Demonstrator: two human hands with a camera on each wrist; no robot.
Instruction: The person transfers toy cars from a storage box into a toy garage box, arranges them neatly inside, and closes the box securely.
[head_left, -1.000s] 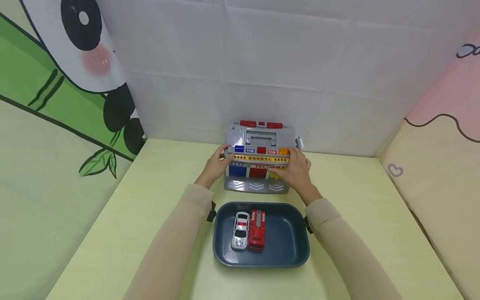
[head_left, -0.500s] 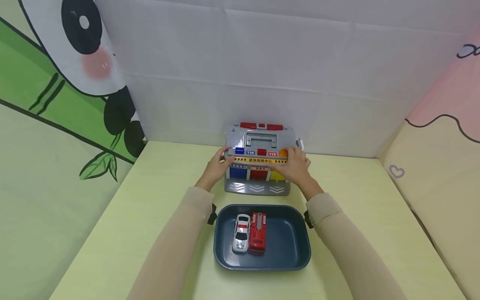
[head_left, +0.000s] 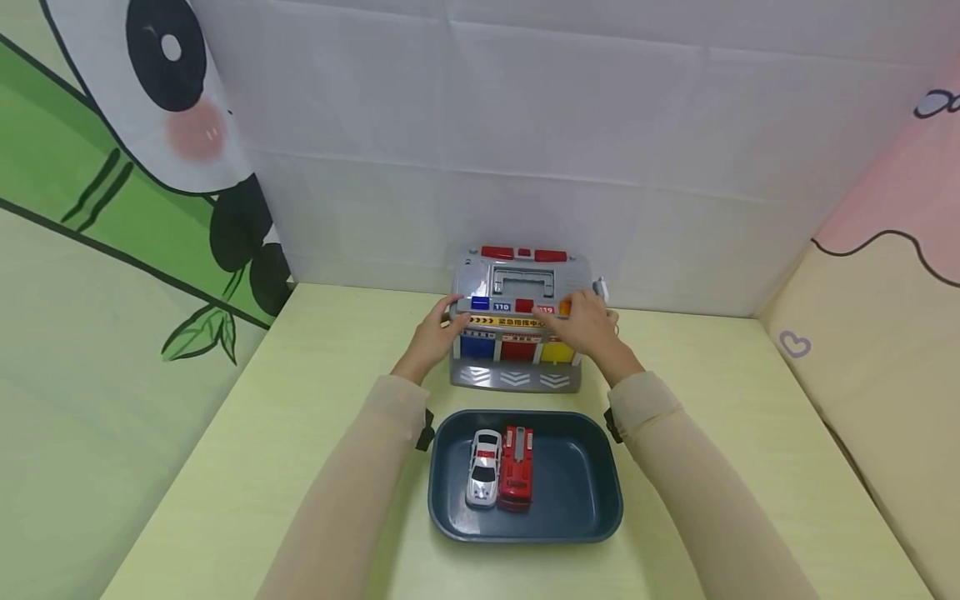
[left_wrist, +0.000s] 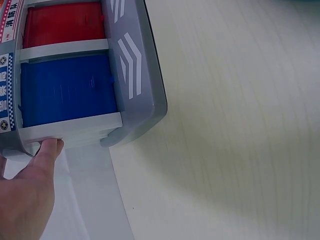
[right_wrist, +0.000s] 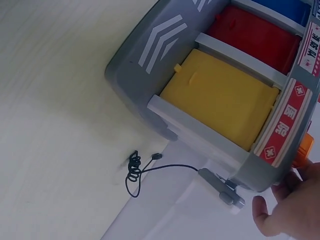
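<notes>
The toy house [head_left: 517, 322] sits between my hands. My left hand [head_left: 431, 337] pinches its left edge, thumb in front. My right hand [head_left: 592, 325] is half spread by the orange light [right_wrist: 304, 149]; I can't quite tell if it grips. Both arms reach forward past the tray [head_left: 573, 483].

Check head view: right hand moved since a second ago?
Yes, the right hand shifted up: thumb from below the yellow banner on the toy station to above it.

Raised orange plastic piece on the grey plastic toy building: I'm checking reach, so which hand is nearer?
Right. The right hand is directly beside the orange piece; the left hand is farther off, at the opposite end of the grey toy building.
</notes>
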